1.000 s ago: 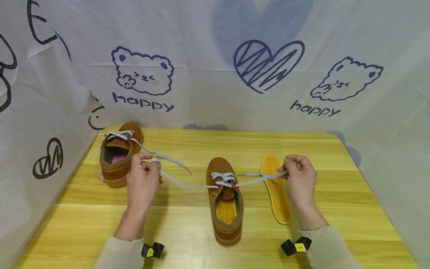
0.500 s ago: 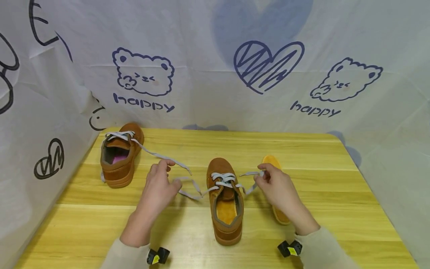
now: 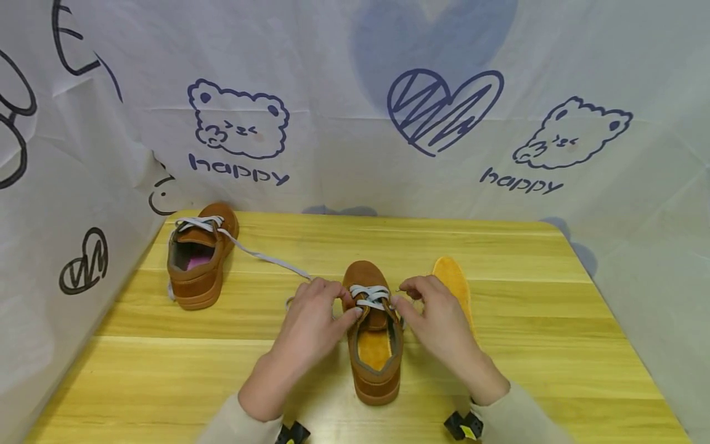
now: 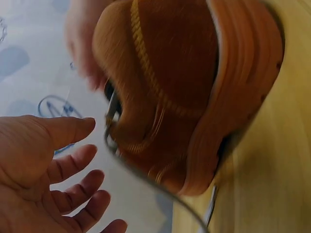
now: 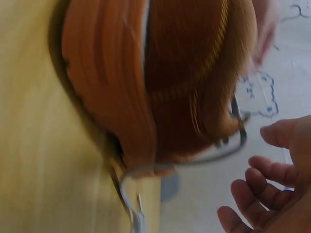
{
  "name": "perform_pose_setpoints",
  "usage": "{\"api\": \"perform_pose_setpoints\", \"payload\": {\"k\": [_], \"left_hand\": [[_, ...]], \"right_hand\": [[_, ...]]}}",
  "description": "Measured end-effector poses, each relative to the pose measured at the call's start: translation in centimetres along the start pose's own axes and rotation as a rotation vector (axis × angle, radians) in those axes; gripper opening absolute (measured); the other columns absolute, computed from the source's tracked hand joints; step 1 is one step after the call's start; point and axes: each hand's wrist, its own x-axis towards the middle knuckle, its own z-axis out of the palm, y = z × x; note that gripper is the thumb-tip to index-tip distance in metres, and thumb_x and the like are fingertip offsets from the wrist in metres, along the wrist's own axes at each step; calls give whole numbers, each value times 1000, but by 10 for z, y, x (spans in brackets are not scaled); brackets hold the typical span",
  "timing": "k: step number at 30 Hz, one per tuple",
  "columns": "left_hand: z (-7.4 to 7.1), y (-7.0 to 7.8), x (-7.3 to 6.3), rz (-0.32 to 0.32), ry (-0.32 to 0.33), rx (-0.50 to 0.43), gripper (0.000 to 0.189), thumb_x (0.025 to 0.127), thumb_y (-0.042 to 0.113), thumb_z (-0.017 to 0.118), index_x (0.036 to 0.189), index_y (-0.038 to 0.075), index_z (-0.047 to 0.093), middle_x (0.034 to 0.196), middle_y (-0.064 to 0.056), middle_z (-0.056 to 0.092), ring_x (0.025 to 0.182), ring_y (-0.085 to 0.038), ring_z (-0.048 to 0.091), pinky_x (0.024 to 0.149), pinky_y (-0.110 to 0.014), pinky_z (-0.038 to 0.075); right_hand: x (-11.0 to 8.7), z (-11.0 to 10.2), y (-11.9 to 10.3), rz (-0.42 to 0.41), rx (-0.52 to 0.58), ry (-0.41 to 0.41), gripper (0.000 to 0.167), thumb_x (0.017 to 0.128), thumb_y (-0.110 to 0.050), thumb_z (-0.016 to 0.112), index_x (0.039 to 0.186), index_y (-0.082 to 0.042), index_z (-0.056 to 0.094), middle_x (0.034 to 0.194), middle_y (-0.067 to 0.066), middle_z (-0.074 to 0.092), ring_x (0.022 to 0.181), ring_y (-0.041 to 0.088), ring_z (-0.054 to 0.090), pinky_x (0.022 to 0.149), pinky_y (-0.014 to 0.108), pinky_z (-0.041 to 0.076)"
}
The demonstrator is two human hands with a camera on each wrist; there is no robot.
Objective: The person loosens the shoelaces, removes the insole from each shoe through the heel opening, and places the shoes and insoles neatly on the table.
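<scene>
While laces trail loose, both hands flank the nearer shoe.

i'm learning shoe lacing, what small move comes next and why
Probably pinch the flat pale-grey shoelace on each side of the nearer brown suede-look shoe: in both wrist views it droops loose, while the left hand and right hand sit close by, holding nothing.
</scene>
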Motion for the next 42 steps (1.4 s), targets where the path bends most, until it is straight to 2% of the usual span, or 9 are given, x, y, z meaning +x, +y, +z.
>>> {"api": "perform_pose_setpoints", "payload": {"k": [3, 7, 10, 17, 24, 35, 39, 42], "left_hand": [[10, 6, 1, 67, 26, 31, 19, 92, 27, 84, 96, 16, 69, 104, -6, 65, 97, -29, 53, 82, -42, 45], [21, 8, 2, 128, 57, 80, 24, 90, 26, 86, 95, 16, 66, 99, -4, 62, 95, -29, 53, 82, -42, 46], [24, 8, 3, 137, 58, 91, 26, 90, 27, 86, 95, 17, 63, 98, -3, 61, 94, -28, 52, 81, -41, 45], [20, 5, 3, 138, 60, 72, 22, 91, 23, 83, 96, 17, 62, 99, -3, 59, 97, -29, 51, 82, -40, 45], [15, 1, 5, 170, 73, 74, 21, 86, 12, 78, 96, 15, 60, 99, -3, 57, 101, -30, 50, 84, -40, 44], [8, -7, 4, 196, 76, 77, 24, 81, 2, 74, 89, 15, 55, 103, -6, 57, 104, -33, 49, 90, -45, 44], [8, -7, 2, 201, 79, 76, 26, 81, 2, 75, 87, 16, 54, 101, -5, 56, 104, -33, 50, 89, -44, 44], [11, -4, 1, 208, 69, 61, 26, 82, 3, 76, 87, 15, 54, 99, -4, 55, 105, -32, 50, 85, -43, 45]], "right_hand": [[-3, 9, -4, -46, 23, -7, 31, 98, -26, 78, 120, -6, 69, 117, 11, 67, 104, 30, 67, 89, 49, 56], [-5, 18, -7, -61, 33, 0, 37, 93, -23, 82, 123, -6, 68, 122, 12, 65, 116, 33, 66, 96, 52, 55], [-5, 20, -6, -52, 36, 6, 38, 92, -23, 84, 122, -7, 68, 121, 11, 64, 115, 31, 65, 95, 51, 56], [-4, 18, -2, -114, 18, 83, 35, 89, -16, 86, 118, -4, 70, 114, 12, 66, 106, 31, 67, 87, 48, 58], [-2, 13, 3, -140, -21, 94, 39, 89, -15, 85, 122, -4, 69, 117, 13, 66, 110, 32, 65, 92, 49, 56], [-1, 7, 17, -282, -163, 196, 43, 83, -22, 91, 117, -5, 69, 110, 11, 72, 102, 32, 68, 89, 52, 56], [-2, 8, 17, -309, -151, 201, 43, 84, -21, 90, 117, -5, 68, 109, 11, 72, 101, 31, 69, 88, 50, 56], [-5, 9, 16, -289, -124, 174, 43, 86, -20, 89, 119, -5, 68, 110, 11, 72, 101, 30, 69, 88, 48, 57]]}}
